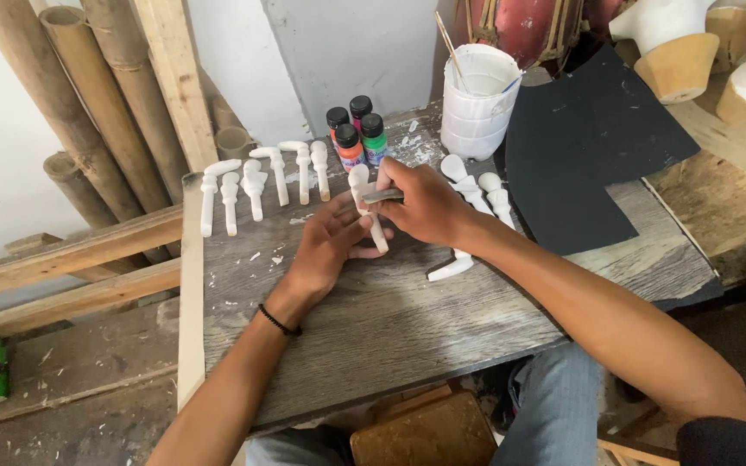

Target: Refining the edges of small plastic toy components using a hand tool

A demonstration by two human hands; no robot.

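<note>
Left hand [325,246], frame centre: fingers loosely open, steadying white carved piece [366,207]; right hand [425,205] clenched around grey tool [382,196] against it; piece's long axis near-vertical in frame, knob end uppermost, on bench [390,319]

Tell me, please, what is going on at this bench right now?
A person sits at a grey wooden board. The left hand steadies a white carved piece on the board, while the right hand presses a small dark tool against it. A row of similar white pieces lies to the left, a few more to the right. Small paint bottles and a white cup with sticks stand behind.
</note>
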